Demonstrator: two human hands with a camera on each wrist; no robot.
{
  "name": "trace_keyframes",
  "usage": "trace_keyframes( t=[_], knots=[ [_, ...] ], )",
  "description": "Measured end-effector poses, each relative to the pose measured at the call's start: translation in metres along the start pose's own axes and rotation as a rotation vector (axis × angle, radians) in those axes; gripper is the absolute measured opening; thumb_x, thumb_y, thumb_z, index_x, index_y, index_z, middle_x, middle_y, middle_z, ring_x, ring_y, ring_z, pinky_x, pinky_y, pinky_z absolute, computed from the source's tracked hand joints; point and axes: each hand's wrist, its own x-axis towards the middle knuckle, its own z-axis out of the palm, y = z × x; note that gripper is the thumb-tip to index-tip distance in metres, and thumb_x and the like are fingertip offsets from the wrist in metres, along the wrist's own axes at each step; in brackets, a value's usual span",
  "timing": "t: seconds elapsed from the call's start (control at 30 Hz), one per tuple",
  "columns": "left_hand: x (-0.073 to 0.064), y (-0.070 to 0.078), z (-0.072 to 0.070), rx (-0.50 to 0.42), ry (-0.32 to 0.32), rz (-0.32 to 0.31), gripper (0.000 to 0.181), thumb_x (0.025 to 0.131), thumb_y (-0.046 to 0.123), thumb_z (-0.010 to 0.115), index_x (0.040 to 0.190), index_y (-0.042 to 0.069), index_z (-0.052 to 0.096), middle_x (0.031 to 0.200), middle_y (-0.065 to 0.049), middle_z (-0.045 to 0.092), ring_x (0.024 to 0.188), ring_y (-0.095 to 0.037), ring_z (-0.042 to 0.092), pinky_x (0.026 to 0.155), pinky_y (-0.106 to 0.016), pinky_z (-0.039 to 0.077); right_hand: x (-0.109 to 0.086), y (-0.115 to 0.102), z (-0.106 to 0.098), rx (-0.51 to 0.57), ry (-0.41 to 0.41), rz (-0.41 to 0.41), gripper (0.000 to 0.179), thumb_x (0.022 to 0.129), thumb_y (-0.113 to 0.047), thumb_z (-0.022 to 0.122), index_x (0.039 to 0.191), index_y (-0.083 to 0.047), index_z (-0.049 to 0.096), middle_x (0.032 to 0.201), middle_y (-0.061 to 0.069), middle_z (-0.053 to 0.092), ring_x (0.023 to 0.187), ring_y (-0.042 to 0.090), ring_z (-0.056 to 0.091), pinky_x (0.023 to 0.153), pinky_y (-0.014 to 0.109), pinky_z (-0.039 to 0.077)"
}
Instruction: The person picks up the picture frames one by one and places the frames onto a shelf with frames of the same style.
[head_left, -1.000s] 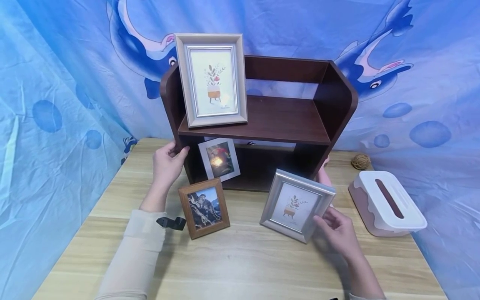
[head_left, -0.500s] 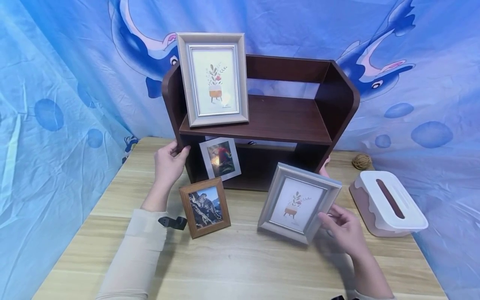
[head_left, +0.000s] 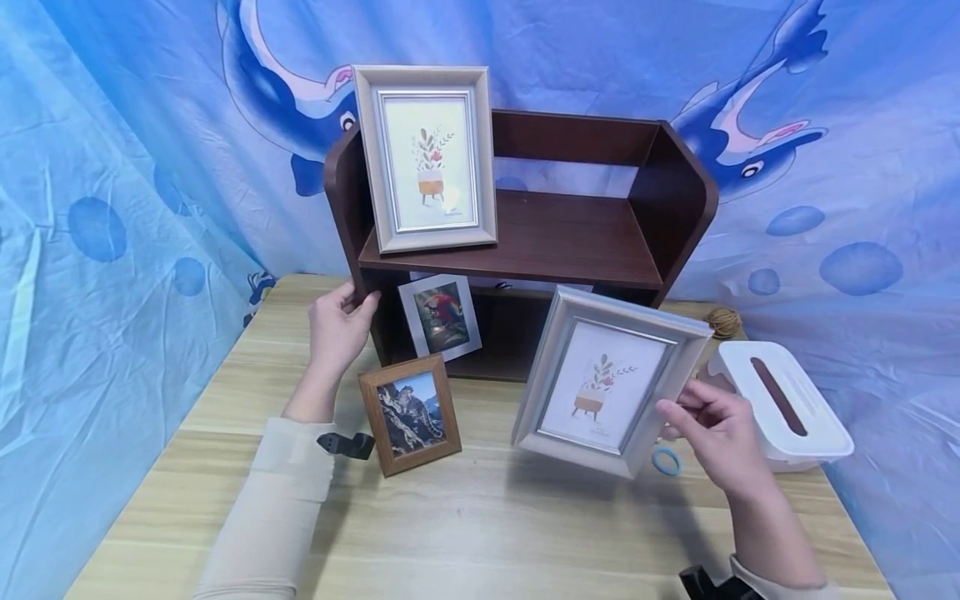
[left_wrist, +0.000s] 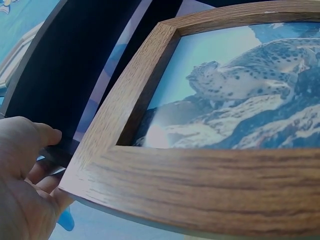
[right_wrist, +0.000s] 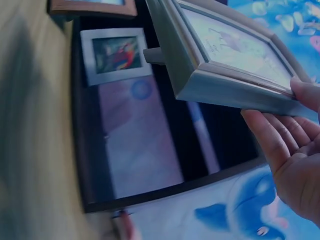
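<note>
Grey picture frame [head_left: 611, 379] is held above the table [head_left: 480, 533], just left of the right hand [head_left: 723, 433], which pinches its edge, perhaps to leave the drawing [head_left: 592, 400] uncovered, while the left hand [head_left: 339, 327] grips the shelf [head_left: 562, 237] beside it, probably for steadiness.

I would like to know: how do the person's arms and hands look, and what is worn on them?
The left hand and right hand wear no gloves. The left sleeve is plain pale beige, with a small black piece at its cuff. Of the right sleeve, only a pale edge shows, with another black piece beside it.
</note>
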Motion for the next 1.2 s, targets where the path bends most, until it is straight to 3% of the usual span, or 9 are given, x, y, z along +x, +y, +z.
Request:
trace_keyframes(
  t=[0.2,0.4,0.53,0.8,1.2],
  knots=[
    [-0.001,0.001,0.000,0.004,-0.002,-0.005,0.028,0.097,0.012,0.067,0.121,-0.002,0.072,0.115,-0.025,0.070,0.104,-0.034,0.071,0.085,-0.032,0.059,0.019,-0.026,-0.001,0.025,-0.019,0.005,0.033,0.090,0.027,0.051,0.116,0.015,0.066,0.097,0.013,0.077,0.079,0.018,0.076,0.059,0.029,0.062],
    [-0.002,0.003,0.000,0.008,-0.007,-0.011,0.028,0.097,0.013,0.067,0.121,-0.001,0.072,0.116,-0.025,0.070,0.104,-0.032,0.071,0.084,-0.033,0.059,0.041,-0.048,-0.002,0.179,-0.031,0.063,0.037,0.094,0.026,0.043,0.122,0.014,0.064,0.098,0.022,0.075,0.076,0.025,0.076,0.056,0.034,0.061],
    [-0.002,0.003,0.000,0.008,-0.008,-0.001,0.028,0.097,0.013,0.066,0.121,-0.002,0.072,0.115,-0.025,0.071,0.105,-0.032,0.071,0.085,-0.034,0.059,0.058,-0.061,-0.003,0.250,-0.027,0.062,0.034,0.095,0.025,0.040,0.116,0.017,0.065,0.093,0.024,0.074,0.071,0.027,0.075,0.053,0.034,0.061],
    [-0.003,0.006,-0.002,0.019,-0.009,-0.023,0.027,0.098,0.013,0.066,0.120,-0.002,0.072,0.115,-0.025,0.071,0.105,-0.032,0.071,0.084,-0.033,0.059,0.097,-0.086,0.000,0.270,0.070,0.154,0.026,0.099,0.013,0.049,0.110,0.009,0.073,0.089,0.020,0.076,0.064,0.024,0.075,0.048,0.030,0.059],
    [-0.003,0.005,-0.002,0.019,-0.017,-0.018,0.028,0.098,0.013,0.066,0.121,-0.001,0.071,0.115,-0.025,0.070,0.105,-0.034,0.071,0.084,-0.036,0.060,0.149,-0.103,0.005,0.334,0.079,0.245,0.020,0.099,-0.001,0.061,0.114,0.003,0.073,0.099,0.018,0.076,0.072,0.026,0.076,0.052,0.034,0.061]
  ],
)
